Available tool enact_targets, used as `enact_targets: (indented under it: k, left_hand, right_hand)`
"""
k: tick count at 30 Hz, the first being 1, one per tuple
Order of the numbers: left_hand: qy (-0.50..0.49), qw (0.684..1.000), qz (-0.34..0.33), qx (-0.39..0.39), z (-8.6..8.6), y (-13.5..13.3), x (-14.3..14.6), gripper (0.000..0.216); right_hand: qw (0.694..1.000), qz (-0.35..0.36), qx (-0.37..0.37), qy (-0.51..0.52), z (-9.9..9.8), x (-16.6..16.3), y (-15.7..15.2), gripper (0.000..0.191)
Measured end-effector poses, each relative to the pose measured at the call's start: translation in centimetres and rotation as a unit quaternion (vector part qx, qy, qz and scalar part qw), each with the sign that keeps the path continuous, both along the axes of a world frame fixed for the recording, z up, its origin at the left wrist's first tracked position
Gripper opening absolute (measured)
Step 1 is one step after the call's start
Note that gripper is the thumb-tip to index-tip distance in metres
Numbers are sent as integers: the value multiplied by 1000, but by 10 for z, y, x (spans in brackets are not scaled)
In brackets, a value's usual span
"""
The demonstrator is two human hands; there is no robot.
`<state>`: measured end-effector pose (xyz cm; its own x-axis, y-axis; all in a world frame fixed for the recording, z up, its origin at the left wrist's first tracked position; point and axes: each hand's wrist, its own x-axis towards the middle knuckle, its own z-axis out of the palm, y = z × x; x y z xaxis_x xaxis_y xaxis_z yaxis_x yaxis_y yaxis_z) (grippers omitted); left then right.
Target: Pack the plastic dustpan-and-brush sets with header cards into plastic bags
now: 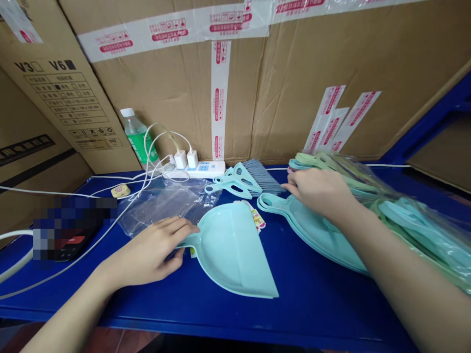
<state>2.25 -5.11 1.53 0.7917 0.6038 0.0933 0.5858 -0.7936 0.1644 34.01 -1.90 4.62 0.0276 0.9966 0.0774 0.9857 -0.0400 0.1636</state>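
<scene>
Handling looked partway: one dustpan (221, 250) out on the table (316, 309), left hand (158, 250) closed round its handle (190, 240), right hand (320, 189) curled over stacked dustpans (309, 223), grip unclear, that stack seemingly left.

Dustpan (221, 250) smooth plastic; tabletop (312, 304) glossy, smooth; box (176, 98) matt cardboard

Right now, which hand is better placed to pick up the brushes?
Probably the right hand: it's close to the bristles, though its grip is unclear; the left hand holds a dustpan.
</scene>
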Motion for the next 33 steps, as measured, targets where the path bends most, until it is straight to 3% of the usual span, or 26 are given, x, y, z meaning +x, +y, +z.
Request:
enact_targets:
  k: [8,14,20,33]
  left_hand:
    - [3,1000,-3,6,0,0,0,36]
    - [0,1000,-5,11,1,-1,0,37]
    - [-24,999,-14,26,3,-1,2,36]
    - [-42,998,-6,55,5,1,0,35]
  right_hand:
    - [999,29,-2,16,-5,3,2,57]
    - [993,108,-26,27,-11,-4,-1,39]
    - [981,180,-65,33,-10,-12,-7,35]
    - [983,175,-55,11,-15,-8,-5,20]
